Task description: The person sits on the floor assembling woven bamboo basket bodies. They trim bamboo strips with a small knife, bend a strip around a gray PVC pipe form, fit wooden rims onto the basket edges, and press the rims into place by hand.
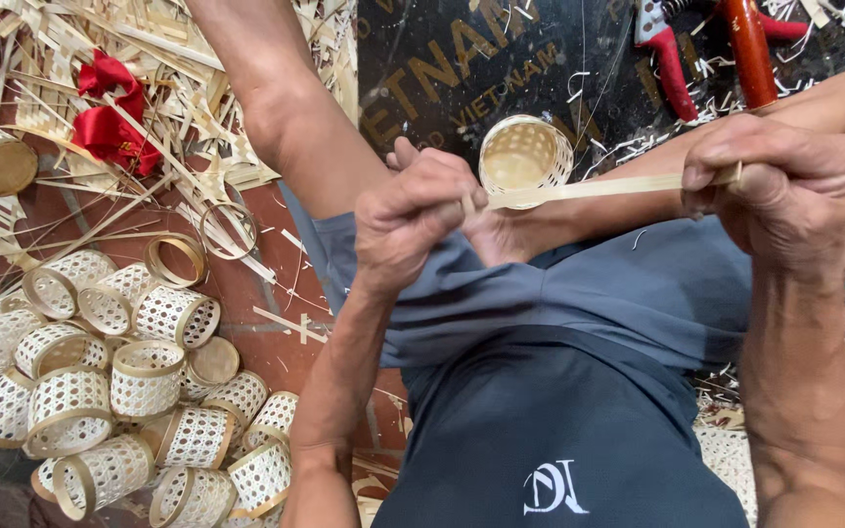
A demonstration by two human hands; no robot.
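Observation:
My left hand (418, 210) is closed around one end of a thin pale bamboo strip (589, 188). The strip runs level to my right hand (784, 181), which pinches its other end between thumb and fingers. A small round woven bamboo basket (525, 154) sits just behind the strip, close to my left hand's fingertips, its open mouth facing me. Whether the left hand also holds the basket I cannot tell. Both hands are raised above my lap, over blue-grey shorts (638, 284).
A heap of several small woven baskets (139, 381) lies at the lower left, with loose bamboo rings (176, 258) beside it. Bamboo slivers and red ribbon (110, 112) cover the upper left floor. Red-handled cutters (672, 59) lie on a dark mat (462, 68) ahead.

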